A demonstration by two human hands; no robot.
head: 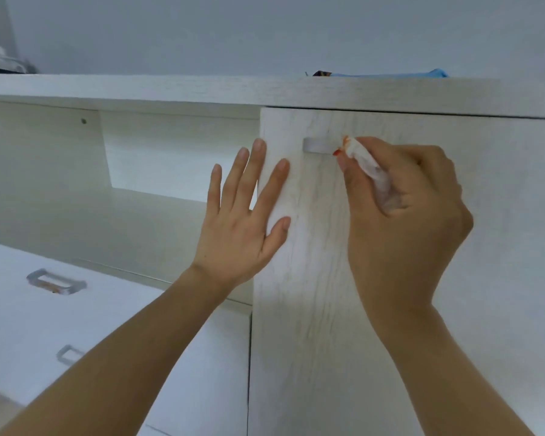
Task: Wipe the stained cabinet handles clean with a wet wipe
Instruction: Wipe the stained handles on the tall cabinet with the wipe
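Note:
A pale wood cabinet door [312,262] carries a short grey handle [317,145] near its top. My right hand [406,215] grips a bunched white wet wipe [372,166] whose tip, smeared red-orange, touches the handle's right end. My left hand [243,215] lies flat with straight spread fingers against the door's left edge. On the lower drawers at the left sit a silver handle with orange stains [55,281] and a second silver handle [68,354], partly hidden by my left forearm.
An open shelf niche [158,158] lies left of the door. On the cabinet top [265,89] rest a blue object [390,73] at the right and a dark item [7,62] at the far left. A plain wall is behind.

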